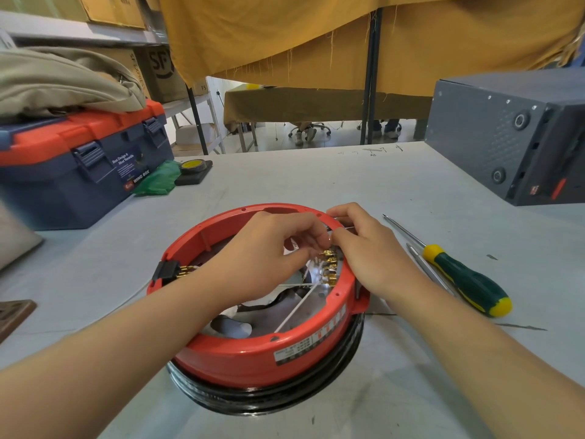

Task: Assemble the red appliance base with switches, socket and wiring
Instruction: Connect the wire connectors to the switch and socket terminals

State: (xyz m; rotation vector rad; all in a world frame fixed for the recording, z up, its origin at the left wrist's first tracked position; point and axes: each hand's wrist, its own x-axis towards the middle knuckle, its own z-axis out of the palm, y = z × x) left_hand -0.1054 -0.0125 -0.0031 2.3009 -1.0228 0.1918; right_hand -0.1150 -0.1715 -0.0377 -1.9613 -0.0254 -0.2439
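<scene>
The round red appliance base (253,359) lies upside down on the grey table, with a black ring under it. A black socket (167,272) with brass pins sits in its left wall. Switches with brass terminals (329,264) line the inside of the right wall, and white wires (300,302) cross the inside. My left hand (269,258) reaches into the base, fingers pinched near the top terminal. My right hand (364,251) rests on the right rim, its fingertips meeting the left hand's at a thin wire end. What exactly is pinched is hidden by the fingers.
A green and yellow screwdriver (465,280) and a thin metal tool (427,267) lie right of the base. A blue and orange toolbox (82,166) stands at the left, with yellow tape (193,166) beside it. A dark grey box (512,137) sits at the right.
</scene>
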